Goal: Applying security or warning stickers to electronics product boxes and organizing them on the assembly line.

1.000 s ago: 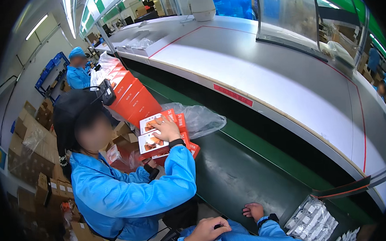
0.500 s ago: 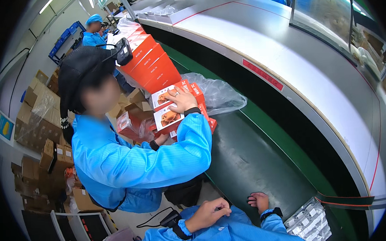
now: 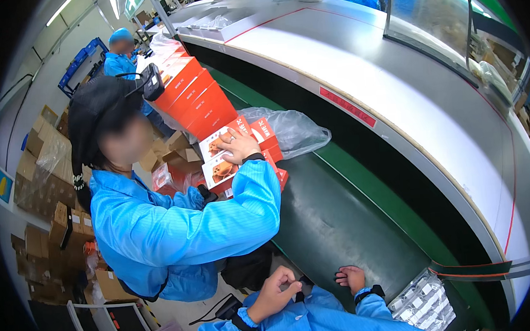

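two hands (image 3: 276, 294) (image 3: 350, 278) near one green belt (image 3: 334, 234), one wrapped bundle (image 3: 423, 306)

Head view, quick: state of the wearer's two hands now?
Left hand: fingers curled; whether it holds anything cannot be told.
Right hand: loosely open, nothing visible in it.

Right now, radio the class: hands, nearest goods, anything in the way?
Left hand curled, contents unclear; right hand loosely open over green surface. Plastic-wrapped bundle beside right sleeve. Co-worker's hand on orange-white boxes, away from both hands.
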Tool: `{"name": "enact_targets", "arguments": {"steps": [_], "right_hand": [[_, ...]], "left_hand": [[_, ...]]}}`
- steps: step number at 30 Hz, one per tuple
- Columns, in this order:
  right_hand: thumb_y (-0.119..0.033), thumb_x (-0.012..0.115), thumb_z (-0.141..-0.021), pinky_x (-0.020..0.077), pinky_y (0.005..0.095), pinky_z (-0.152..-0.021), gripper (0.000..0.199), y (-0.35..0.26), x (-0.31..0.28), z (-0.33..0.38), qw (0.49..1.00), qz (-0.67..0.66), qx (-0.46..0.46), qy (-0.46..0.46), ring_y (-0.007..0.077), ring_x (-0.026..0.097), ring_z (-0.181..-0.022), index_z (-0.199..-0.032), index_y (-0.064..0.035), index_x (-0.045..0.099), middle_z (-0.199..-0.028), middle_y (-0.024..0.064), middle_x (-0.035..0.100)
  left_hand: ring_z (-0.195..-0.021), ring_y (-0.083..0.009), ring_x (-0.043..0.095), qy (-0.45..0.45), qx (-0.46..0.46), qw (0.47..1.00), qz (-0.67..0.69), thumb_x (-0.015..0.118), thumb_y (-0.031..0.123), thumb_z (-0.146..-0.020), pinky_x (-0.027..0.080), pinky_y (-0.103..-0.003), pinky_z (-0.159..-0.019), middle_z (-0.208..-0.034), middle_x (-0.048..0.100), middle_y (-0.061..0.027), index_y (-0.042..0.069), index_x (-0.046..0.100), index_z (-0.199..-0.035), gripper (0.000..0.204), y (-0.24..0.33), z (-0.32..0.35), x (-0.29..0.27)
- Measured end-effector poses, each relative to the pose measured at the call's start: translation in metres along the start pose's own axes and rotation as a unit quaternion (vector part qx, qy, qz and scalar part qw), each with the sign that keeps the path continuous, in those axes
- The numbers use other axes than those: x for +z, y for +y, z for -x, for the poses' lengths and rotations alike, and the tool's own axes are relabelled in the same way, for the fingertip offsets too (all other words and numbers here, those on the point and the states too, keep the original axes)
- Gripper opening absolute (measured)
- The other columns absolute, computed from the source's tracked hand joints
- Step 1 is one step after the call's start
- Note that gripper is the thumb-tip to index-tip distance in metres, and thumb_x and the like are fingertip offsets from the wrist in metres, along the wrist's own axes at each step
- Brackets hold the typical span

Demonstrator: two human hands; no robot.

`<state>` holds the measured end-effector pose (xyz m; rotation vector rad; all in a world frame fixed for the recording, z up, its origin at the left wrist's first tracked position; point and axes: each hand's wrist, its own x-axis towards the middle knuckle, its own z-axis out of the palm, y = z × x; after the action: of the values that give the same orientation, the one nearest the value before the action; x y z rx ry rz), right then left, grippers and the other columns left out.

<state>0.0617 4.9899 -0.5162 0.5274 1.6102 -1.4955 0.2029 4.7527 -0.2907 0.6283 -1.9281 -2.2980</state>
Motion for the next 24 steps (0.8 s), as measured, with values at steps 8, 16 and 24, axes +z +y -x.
{"name": "enact_targets", "arguments": {"steps": [8, 16, 24], "right_hand": [[-0.01, 0.056, -0.089, 0.0539, 0.0287, -0.05, 0.016, 0.0, 0.004, -0.003, 1.0, -0.004, -0.007, 0.002, 0.0227, 0.068, -0.06, -0.094, 0.0017, 0.066, -0.081, 0.0152, 0.071], [-0.015, 0.057, -0.089, 0.0541, 0.0292, -0.054, 0.019, 0.0, 0.002, -0.007, 1.0, 0.015, -0.005, 0.004, 0.0218, 0.069, -0.064, -0.097, -0.0006, 0.066, -0.085, 0.013, 0.071], [-0.023, 0.058, -0.094, 0.0504, 0.026, -0.059, 0.022, -0.025, 0.041, -0.019, 0.996, -0.012, -0.085, -0.025, 0.015, 0.063, -0.066, -0.098, -0.0035, 0.067, -0.081, 0.0069, 0.068]], "left_hand": [[-0.072, -0.0062, 0.06, -0.021, 0.001, 0.987, -0.157, 0.066, 0.014, -0.09, 0.046, -0.023, -0.061, -0.074, 0.059, -0.0012, 0.003, 0.054, -0.083, 0.018, 0.009, -0.003, 0.002], [-0.07, -0.0065, 0.06, -0.015, 0.011, 0.992, -0.123, 0.065, 0.015, -0.091, 0.048, -0.023, -0.063, -0.074, 0.064, -0.0037, 0.001, 0.058, -0.084, 0.017, 0.0, -0.007, -0.004], [-0.077, -0.0068, 0.058, 0.146, -0.005, 0.983, -0.109, 0.066, 0.004, -0.087, 0.049, -0.023, -0.07, -0.084, 0.063, -0.0008, 0.004, 0.059, -0.096, 0.011, -0.041, -0.015, -0.052]]}}
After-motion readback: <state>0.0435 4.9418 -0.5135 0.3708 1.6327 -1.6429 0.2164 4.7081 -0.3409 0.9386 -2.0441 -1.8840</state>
